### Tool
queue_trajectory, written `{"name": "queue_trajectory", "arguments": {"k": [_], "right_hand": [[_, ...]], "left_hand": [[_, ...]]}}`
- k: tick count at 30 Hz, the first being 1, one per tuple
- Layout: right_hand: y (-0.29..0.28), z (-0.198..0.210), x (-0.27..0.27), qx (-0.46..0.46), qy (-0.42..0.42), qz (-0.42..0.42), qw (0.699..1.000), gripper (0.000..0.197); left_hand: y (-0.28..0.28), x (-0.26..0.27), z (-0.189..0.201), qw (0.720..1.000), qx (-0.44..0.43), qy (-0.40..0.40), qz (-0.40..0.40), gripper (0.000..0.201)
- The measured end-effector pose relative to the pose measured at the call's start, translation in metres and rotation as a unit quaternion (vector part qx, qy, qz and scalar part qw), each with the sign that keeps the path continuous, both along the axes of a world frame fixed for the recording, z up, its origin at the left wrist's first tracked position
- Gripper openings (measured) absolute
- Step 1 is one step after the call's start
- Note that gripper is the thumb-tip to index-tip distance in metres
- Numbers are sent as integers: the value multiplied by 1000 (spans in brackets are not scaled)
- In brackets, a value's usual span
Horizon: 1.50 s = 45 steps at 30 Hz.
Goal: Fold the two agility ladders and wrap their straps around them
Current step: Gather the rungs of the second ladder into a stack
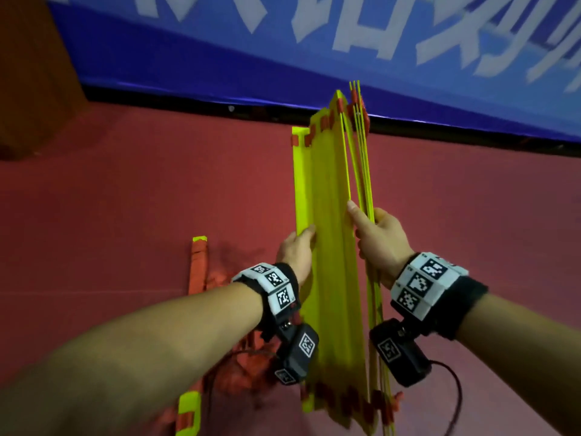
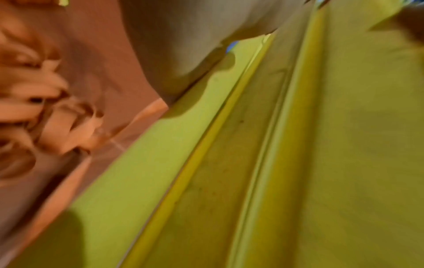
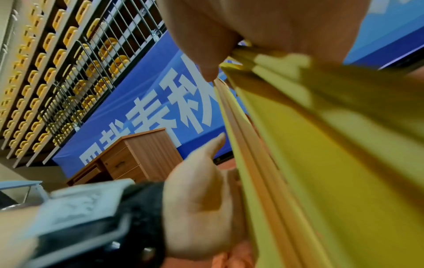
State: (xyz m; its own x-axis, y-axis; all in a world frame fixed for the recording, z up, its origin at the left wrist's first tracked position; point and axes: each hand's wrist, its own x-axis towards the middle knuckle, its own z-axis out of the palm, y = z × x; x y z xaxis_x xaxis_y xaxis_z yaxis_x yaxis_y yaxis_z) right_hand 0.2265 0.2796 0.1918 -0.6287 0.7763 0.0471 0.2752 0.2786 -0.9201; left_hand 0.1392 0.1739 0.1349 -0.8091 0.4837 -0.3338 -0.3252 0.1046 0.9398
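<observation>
While both hands are clamping the rungs (image 1: pixel 327 234), left hand (image 1: pixel 297 250) flat, right hand (image 1: pixel 380 237) pinching, the thin slats seem light, slippery; hold mid-length.

We see even indoor light in the head view, with a soft shadow on the red floor (image 1: pixel 125 215) left of the left hand's (image 1: pixel 295 250) fingers. The blue banner (image 1: pixel 314 42) beyond the fingertips smears with motion blur, and straight lines bend toward the frame edges. The left wrist view is dim and badly blurred; the yellow rungs (image 2: pixel 298 163) beside the fingers lose all edges under a dark shadow. In the right wrist view, the right hand (image 3: pixel 275 27) and nearby rungs are out of focus, while the wooden desk (image 3: pixel 137 156) past the fingers stays sharp.
</observation>
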Motion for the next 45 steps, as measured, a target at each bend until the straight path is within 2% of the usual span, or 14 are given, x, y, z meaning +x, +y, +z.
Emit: {"name": "queue_trajectory", "arguments": {"k": [2, 5, 7, 10, 13, 15, 18, 24, 27, 30, 33, 37, 40, 45], "right_hand": [[-7, 9, -7, 4, 27, 3, 1000, 42], [-18, 23, -17, 13, 53, 21, 998, 37], [-25, 30, -24, -1, 75, 21, 997, 39], [-39, 32, -34, -51, 112, 14, 992, 46], [-54, 25, -41, -112, 125, 45, 985, 68], [-67, 23, -43, -119, 130, 67, 982, 66], [-78, 24, -44, -109, 143, 88, 980, 45], [-86, 24, -49, -120, 142, 124, 975, 51], [-85, 15, -54, -136, 153, 136, 969, 40], [-87, 12, -58, -157, 137, 143, 968, 47], [-93, 22, -55, -174, 160, 211, 948, 35], [-106, 31, -54, -120, 169, 191, 959, 39], [-102, 28, -54, -105, 149, 143, 973, 22], [-93, 27, -51, -28, 126, 124, 984, 26]], "left_hand": [[-12, -8, 17, 998, -4, 62, 13, 36], [-35, -15, 46, 981, -24, 189, 17, 40], [-49, -17, 67, 964, -19, 265, 13, 31], [-66, -13, 93, 948, 23, 318, 3, 61], [-74, -3, 96, 947, 61, 314, 23, 62], [-78, 2, 92, 955, 89, 281, 29, 55], [-82, 5, 91, 964, 73, 254, 29, 53], [-90, 0, 92, 971, 50, 228, 51, 56], [-92, -6, 91, 969, 43, 237, 58, 57], [-91, -6, 91, 972, 45, 226, 48, 57], [-91, -6, 86, 974, 46, 214, 50, 36], [-91, -15, 82, 971, 48, 214, 95, 19], [-93, -18, 82, 958, 25, 255, 127, 14], [-99, -19, 87, 949, -16, 273, 158, 25]]}}
